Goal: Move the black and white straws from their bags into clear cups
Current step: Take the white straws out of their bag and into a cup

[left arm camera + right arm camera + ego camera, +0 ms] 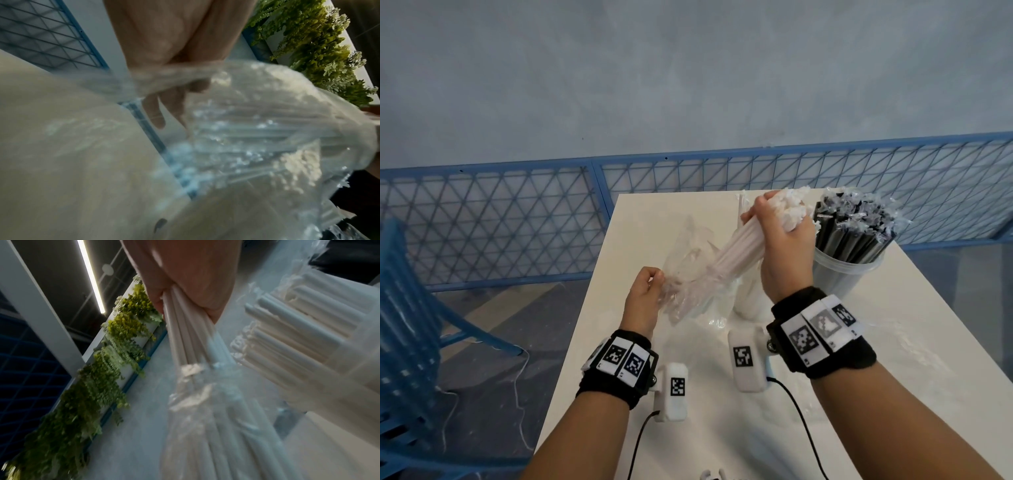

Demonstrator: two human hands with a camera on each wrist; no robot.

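My right hand (pixel 779 226) grips a thick bundle of white straws (pixel 736 248) near its upper end and holds it slanted above the table. The bundle's lower end is still inside a clear plastic bag (pixel 690 274), which my left hand (pixel 649 286) pinches at its crumpled edge. In the right wrist view the white straws (pixel 185 331) run from my palm down into the bag (pixel 197 410). Black wrapped straws (pixel 854 229) stand in a clear cup (pixel 842 274) at the right. A second cup (pixel 748 298) holding white straws (pixel 298 337) stands behind the bundle, mostly hidden.
The white table (pixel 893 359) carries crumpled clear plastic (pixel 914 346) on its right side. A blue chair (pixel 410 325) stands left of the table. A blue mesh fence (pixel 517 219) runs behind it. Green plants (pixel 98 369) hang along the wall.
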